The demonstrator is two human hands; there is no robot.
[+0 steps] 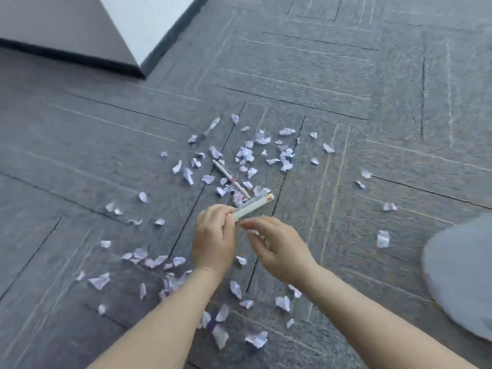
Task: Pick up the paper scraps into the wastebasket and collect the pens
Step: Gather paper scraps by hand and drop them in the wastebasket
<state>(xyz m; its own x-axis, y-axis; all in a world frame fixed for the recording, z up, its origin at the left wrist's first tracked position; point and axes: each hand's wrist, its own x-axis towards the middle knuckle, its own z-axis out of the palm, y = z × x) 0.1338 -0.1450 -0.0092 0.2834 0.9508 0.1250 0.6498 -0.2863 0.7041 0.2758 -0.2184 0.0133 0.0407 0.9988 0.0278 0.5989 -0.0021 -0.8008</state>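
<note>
Pens first — our left hand (pixel 214 237) clamps one pen (pixel 253 206), right hand (pixel 277 249) half-curled, empty; another pen (pixel 231 179) at twelve o'clock, paper scraps (pixel 246 154) uncollected.

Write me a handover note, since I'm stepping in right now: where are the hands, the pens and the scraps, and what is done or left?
Left hand: shut on a pen, grip at its near end, tip pointing away to the right.
Right hand: fingers loosely curled, touching that pen's near end; whether it also holds a scrap cannot be told.
Second pen: lying on the carpet among the scraps, just beyond the hands.
Paper scraps: scattered widely over the carpet, ahead of and under the arms.
Wastebasket: not clearly in view.
Done: one pen picked up.
Left: the second pen and the many scraps in view.
</note>
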